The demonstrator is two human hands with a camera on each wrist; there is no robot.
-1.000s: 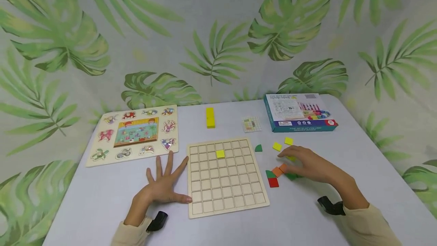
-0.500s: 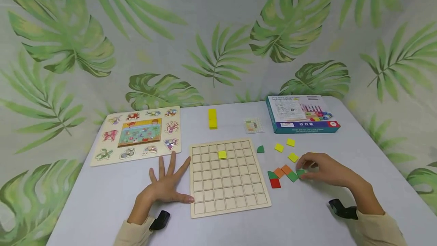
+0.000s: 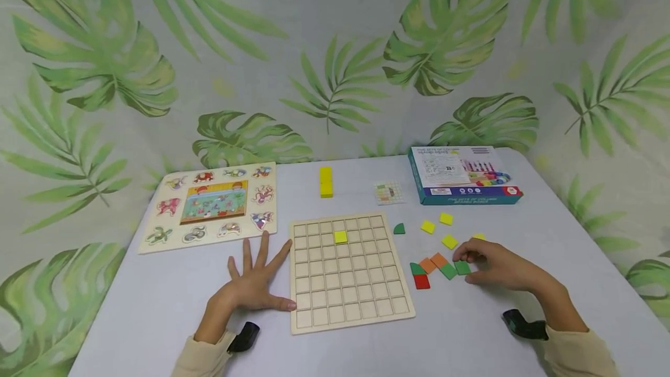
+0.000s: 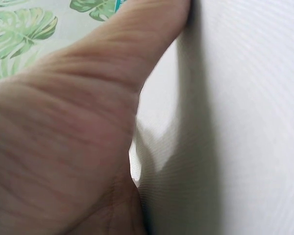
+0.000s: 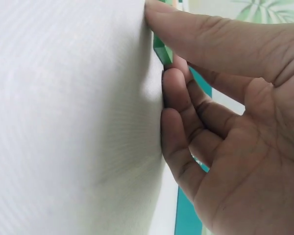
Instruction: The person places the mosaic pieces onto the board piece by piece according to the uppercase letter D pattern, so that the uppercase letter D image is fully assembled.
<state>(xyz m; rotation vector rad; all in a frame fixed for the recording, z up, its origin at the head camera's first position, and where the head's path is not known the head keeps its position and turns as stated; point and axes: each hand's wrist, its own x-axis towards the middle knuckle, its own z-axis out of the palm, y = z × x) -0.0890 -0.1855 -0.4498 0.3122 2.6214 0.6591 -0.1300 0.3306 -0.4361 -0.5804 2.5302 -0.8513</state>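
Green tile (image 3: 462, 267): head view, right of centre, on the table (image 3: 366, 359). Right hand (image 3: 502, 267): curled, narrow, thumb and finger bracketing the tile. Left hand (image 3: 257, 285): spread wide, thumb at the left edge of the board (image 3: 340, 278). Left wrist view: hand fills the left; I cannot tell its spread. Right wrist view: tile at upper centre, between thumb and fingers.

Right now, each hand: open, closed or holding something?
Left hand: open, fingers spread, holding nothing.
Right hand: fingers curled at a green tile; whether gripped, cannot tell.
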